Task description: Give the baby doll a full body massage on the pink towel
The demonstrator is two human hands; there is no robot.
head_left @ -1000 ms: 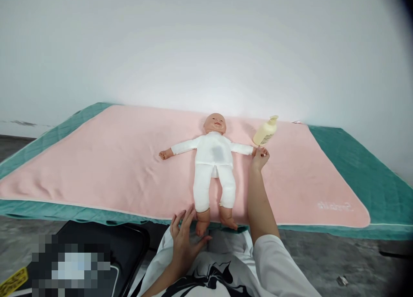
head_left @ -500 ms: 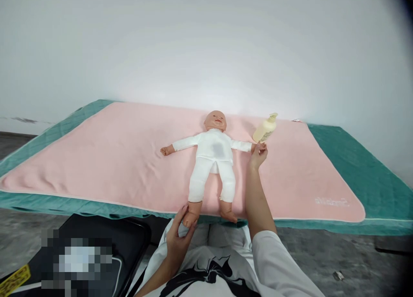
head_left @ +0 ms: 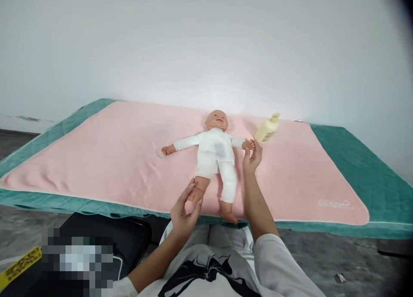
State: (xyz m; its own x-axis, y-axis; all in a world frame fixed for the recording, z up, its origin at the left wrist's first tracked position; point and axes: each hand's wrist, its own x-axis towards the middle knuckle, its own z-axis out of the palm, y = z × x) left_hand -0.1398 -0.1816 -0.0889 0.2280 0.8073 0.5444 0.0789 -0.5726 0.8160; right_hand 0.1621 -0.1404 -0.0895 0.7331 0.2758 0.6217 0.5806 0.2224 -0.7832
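Observation:
A baby doll [head_left: 215,148] in white clothes lies on its back on a pink mat [head_left: 138,133], its head toward the wall. My left hand [head_left: 186,211] is closed around the doll's foot on the left, with thumb and fingers on either side of it. That leg is bent up, and its lower part shows bare below the white cloth. My right hand [head_left: 252,158] pinches the doll's hand on the right. Just beyond it a pale yellow pump bottle [head_left: 267,130] lies tilted on the mat.
Beneath the pink mat is a green quilted pad [head_left: 358,163], reaching out on both sides. A pale wall [head_left: 206,47] stands behind. At lower left is a black chair-like surface [head_left: 129,232] with a blurred-out patch and a yellow strip [head_left: 20,267].
My left hand has moved up and away from me, pushing the doll's foot toward its body and bending the leg. My right hand has drawn the doll's hand slightly inward.

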